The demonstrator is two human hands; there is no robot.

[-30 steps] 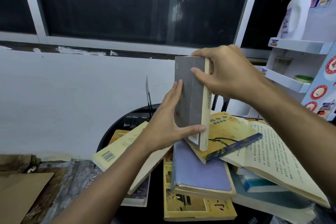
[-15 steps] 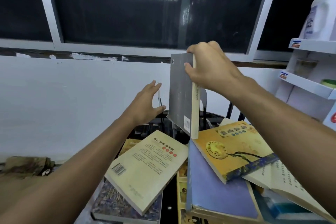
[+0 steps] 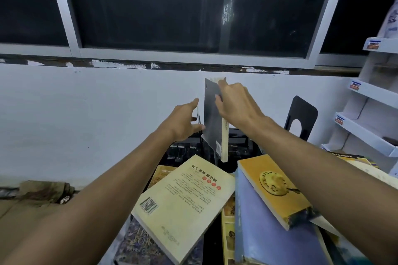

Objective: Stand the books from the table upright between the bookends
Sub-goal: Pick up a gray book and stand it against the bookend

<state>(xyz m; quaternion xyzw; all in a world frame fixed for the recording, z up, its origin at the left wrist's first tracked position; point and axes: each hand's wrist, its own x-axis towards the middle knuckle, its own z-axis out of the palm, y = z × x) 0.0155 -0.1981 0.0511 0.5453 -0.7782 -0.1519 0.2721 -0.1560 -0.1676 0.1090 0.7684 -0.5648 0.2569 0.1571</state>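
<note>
Here, the right hand (image 3: 234, 103) pinches a grey book (image 3: 212, 118) near its top and holds it upright, slightly tilted, over the far side of the counter (image 3: 183, 153), with most fingers hidden behind it. The left hand (image 3: 183, 122), fingers spread, is at the thin left bookend (image 3: 197, 112), which is seen edge-on, so contact is unclear. A cream book (image 3: 183, 204) lies flat nearer.

Head view, forward-down, close over table (image 3: 237, 135)

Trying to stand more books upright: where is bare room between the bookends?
Free: the dark tabletop strip between the grey paperback book and the black metal right-side bookend. Crowded: the front, where the cream paperback and yellow book lie heaped.
</note>
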